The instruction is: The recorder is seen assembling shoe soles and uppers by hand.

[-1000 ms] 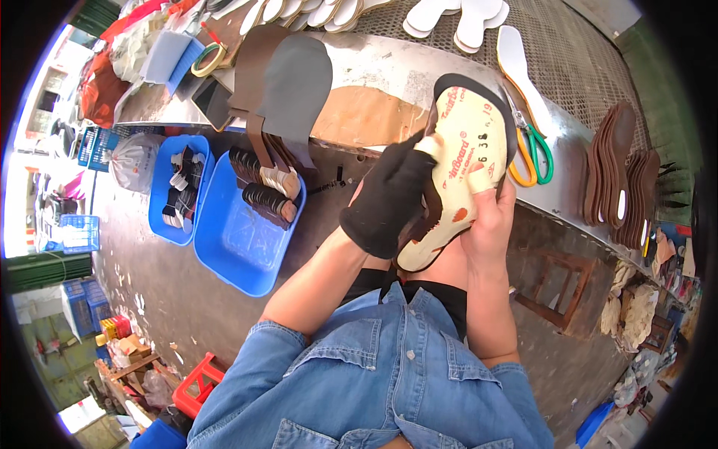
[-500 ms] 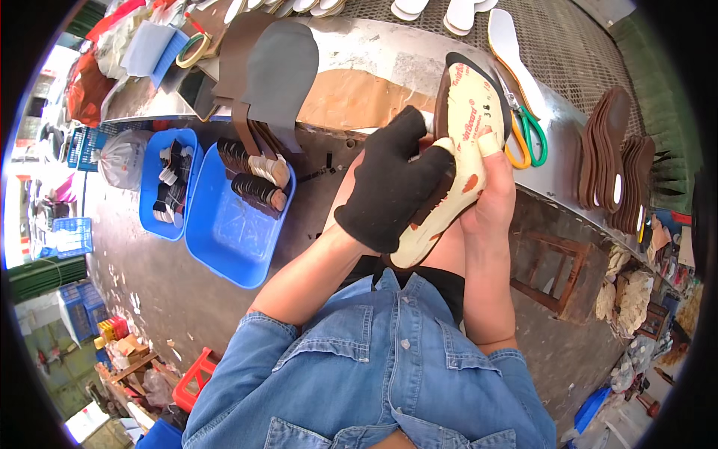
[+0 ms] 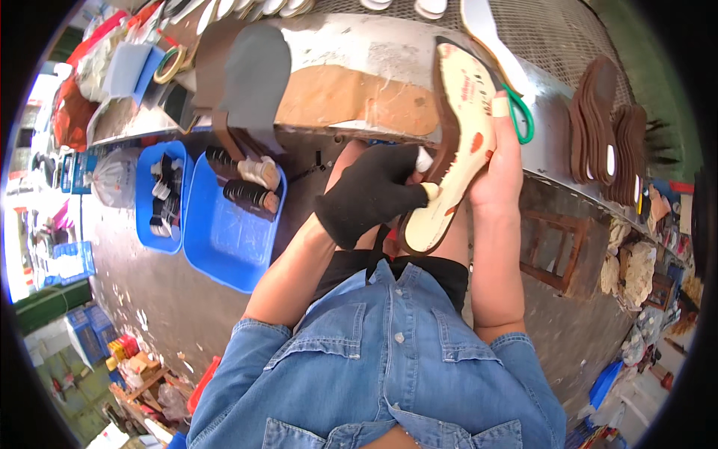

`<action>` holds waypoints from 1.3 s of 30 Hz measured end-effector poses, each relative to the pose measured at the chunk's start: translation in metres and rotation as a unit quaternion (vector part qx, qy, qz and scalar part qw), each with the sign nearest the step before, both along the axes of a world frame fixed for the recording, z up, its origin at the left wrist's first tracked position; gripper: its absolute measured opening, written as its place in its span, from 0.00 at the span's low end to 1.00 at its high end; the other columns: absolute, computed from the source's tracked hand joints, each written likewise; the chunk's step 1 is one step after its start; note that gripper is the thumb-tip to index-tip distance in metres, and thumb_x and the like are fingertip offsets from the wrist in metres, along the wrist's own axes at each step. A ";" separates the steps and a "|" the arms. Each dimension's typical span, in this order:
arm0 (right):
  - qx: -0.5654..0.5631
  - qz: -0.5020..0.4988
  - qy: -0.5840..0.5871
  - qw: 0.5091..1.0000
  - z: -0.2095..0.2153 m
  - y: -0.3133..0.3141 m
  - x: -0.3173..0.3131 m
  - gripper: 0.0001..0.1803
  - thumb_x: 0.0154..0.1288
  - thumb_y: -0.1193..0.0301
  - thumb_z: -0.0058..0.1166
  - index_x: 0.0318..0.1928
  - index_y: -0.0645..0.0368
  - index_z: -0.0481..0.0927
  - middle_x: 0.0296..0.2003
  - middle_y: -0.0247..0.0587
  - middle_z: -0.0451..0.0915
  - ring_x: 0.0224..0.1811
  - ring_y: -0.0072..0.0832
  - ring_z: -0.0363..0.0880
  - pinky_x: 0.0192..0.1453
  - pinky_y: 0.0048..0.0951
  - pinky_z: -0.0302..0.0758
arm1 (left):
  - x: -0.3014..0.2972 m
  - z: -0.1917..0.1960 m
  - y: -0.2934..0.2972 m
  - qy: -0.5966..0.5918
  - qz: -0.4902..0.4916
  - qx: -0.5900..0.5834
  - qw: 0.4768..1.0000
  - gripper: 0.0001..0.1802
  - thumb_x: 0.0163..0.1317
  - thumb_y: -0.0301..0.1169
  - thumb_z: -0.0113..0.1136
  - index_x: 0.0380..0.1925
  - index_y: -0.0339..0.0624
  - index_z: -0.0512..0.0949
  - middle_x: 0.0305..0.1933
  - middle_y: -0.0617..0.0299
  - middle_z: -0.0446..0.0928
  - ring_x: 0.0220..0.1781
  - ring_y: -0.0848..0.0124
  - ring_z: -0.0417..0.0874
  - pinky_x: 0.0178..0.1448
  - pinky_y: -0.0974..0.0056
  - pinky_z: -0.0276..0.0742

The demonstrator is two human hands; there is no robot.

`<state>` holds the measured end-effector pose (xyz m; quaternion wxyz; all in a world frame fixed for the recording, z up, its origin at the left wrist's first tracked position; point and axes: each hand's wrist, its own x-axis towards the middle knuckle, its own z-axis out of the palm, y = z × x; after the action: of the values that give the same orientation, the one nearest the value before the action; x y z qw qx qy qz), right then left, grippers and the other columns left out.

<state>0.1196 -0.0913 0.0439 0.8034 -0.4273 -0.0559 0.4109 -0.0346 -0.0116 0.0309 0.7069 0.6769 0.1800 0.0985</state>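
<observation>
While the bare right hand point(image 3: 499, 161) grips the cream shoe insole point(image 3: 458, 142) from behind at upper centre-right of the frame, the black-gloved left hand point(image 3: 372, 192) pinches its lower edge, fingers closed. Green-handled scissors point(image 3: 520, 112) lie just beside it on the metal table point(image 3: 351, 41).

Worker in a denim shirt, one hand gloved

The left hand point(image 3: 370, 196) wears a black fabric glove with pale taped fingertips; the right hand point(image 3: 499, 166) is bare with one taped fingertip. The blue button-front shirt has chest pockets, rolled sleeves.
</observation>
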 end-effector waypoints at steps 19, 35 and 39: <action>-0.432 -0.336 -0.704 0.453 0.028 -0.129 0.185 0.20 0.59 0.61 0.60 0.52 0.51 0.78 0.37 0.44 0.74 0.41 0.40 0.67 0.50 0.39 0.65 | 0.019 -0.038 0.037 -0.014 0.223 0.032 0.974 0.15 0.63 0.29 0.50 0.48 0.38 0.76 0.35 0.67 0.76 0.28 0.81 0.72 0.33 0.75 0.67; -0.265 -0.041 -0.760 0.592 -0.025 -0.035 0.035 0.09 0.58 0.74 0.55 0.39 0.63 0.80 0.48 0.45 0.75 0.59 0.43 0.65 0.61 0.42 0.63 | -0.075 -0.019 0.172 0.060 0.502 0.446 0.738 0.10 0.48 0.30 0.66 0.32 0.42 0.78 0.29 0.55 0.77 0.32 0.58 0.79 0.37 0.61 0.75; -0.226 -0.001 -0.717 0.659 -0.030 -0.019 -0.003 0.06 0.57 0.76 0.56 0.36 0.62 0.81 0.46 0.42 0.76 0.58 0.42 0.66 0.60 0.40 0.64 | -0.100 -0.031 0.241 0.220 0.500 0.503 0.669 0.17 0.46 0.39 0.68 0.32 0.42 0.78 0.32 0.52 0.78 0.36 0.56 0.81 0.41 0.58 0.75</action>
<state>0.1170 -0.1107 0.0137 0.3929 -0.7581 -0.5200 -0.0237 -0.1350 0.2293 -0.0005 0.0437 0.7404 0.5652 0.3612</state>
